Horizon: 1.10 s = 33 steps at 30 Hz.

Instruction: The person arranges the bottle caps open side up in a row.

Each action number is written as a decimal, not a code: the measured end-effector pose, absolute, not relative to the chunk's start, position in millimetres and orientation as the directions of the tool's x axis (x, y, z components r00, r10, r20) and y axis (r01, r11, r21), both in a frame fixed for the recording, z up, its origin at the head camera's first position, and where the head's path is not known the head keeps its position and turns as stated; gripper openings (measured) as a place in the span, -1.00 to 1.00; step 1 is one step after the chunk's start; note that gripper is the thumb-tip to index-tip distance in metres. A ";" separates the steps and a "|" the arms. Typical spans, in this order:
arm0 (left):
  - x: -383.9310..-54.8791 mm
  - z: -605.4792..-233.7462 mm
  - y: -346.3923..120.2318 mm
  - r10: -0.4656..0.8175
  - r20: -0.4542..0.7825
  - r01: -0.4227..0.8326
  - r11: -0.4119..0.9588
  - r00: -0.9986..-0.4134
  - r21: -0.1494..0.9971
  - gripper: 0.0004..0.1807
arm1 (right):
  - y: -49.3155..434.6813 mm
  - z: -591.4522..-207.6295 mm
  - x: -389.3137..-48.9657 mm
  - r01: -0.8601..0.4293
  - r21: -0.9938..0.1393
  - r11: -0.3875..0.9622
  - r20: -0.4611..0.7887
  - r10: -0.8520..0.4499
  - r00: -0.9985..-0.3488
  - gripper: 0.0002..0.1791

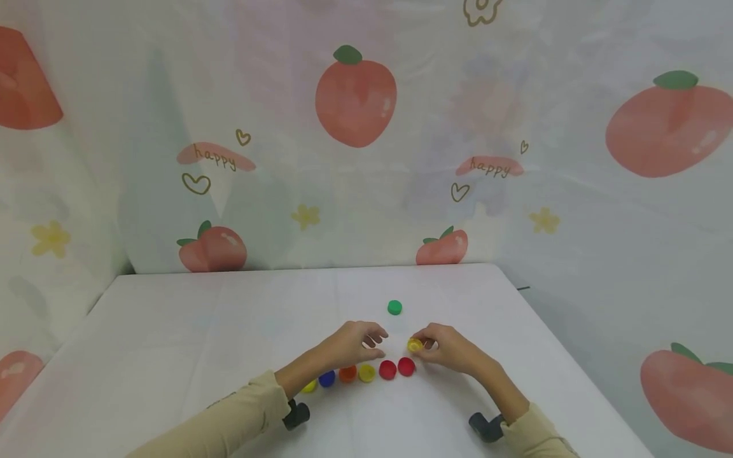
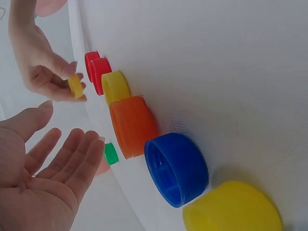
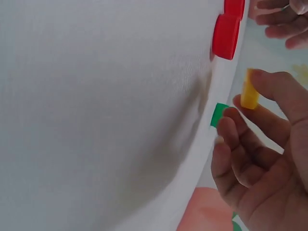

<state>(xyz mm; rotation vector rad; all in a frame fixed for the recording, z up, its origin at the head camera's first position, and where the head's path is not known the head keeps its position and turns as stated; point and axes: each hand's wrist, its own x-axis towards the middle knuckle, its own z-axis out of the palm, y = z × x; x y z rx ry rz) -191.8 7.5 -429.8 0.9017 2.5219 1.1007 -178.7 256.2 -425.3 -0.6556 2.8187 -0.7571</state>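
Between thumb and fingers my right hand point(image 1: 449, 346) pinches a yellow bottle cap point(image 1: 415, 345), held above the table. My left hand point(image 1: 350, 343) hovers over the row of caps with its fingers loosely spread and nothing in them. From left to right the row runs: a yellow cap point(image 2: 233, 209), a blue cap point(image 2: 177, 168), an orange cap point(image 2: 134, 126), another yellow cap point(image 1: 366, 373), a red cap point(image 1: 387, 370) and a second red cap point(image 1: 406, 367). In the head view my left forearm partly covers the leftmost yellow cap. Farther back lies a green cap point(image 1: 394, 308).
A white cloth covers the table point(image 1: 172, 356). Behind it hangs a curtain point(image 1: 275, 95) printed with peaches, and similar cloth stands at both sides. Dark wrist-worn devices show beneath the left sleeve point(image 1: 252, 404) and beside the right sleeve point(image 1: 535, 432).
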 end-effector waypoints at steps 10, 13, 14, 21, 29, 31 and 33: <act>-192.4 -431.2 3.5 0.622 0.029 0.443 0.522 -0.782 0.729 -0.62 | 266.0 -432.4 -173.9 -0.298 -0.524 0.798 -0.133 -0.422 -0.897 -0.67; -193.7 -431.9 3.8 0.617 0.024 0.438 0.529 -0.786 0.727 -0.62 | 265.8 -434.5 -172.2 -0.272 -0.530 0.803 -0.147 -0.402 -0.904 -0.71; -194.0 -432.0 3.8 0.615 0.023 0.436 0.531 -0.788 0.726 -0.62 | 265.8 -434.7 -171.6 -0.268 -0.533 0.803 -0.148 -0.400 -0.904 -0.72; -195.6 -432.0 2.6 0.601 0.013 0.410 0.530 -0.799 0.742 -0.62 | 267.1 -434.3 -167.8 -0.253 -0.530 0.809 -0.160 -0.388 -0.908 -0.75; -197.2 -429.4 3.1 0.580 0.019 0.406 0.545 -0.814 0.734 -0.64 | 267.9 -433.6 -167.0 -0.222 -0.550 0.805 -0.195 -0.382 -0.903 -0.70; -199.0 -427.6 4.0 0.561 0.024 0.403 0.563 -0.827 0.722 -0.66 | 267.5 -432.4 -167.5 -0.219 -0.547 0.808 -0.203 -0.383 -0.901 -0.69; -200.8 -425.2 4.4 0.538 0.022 0.393 0.585 -0.843 0.709 -0.66 | 267.4 -430.5 -168.0 -0.225 -0.534 0.815 -0.208 -0.384 -0.900 -0.69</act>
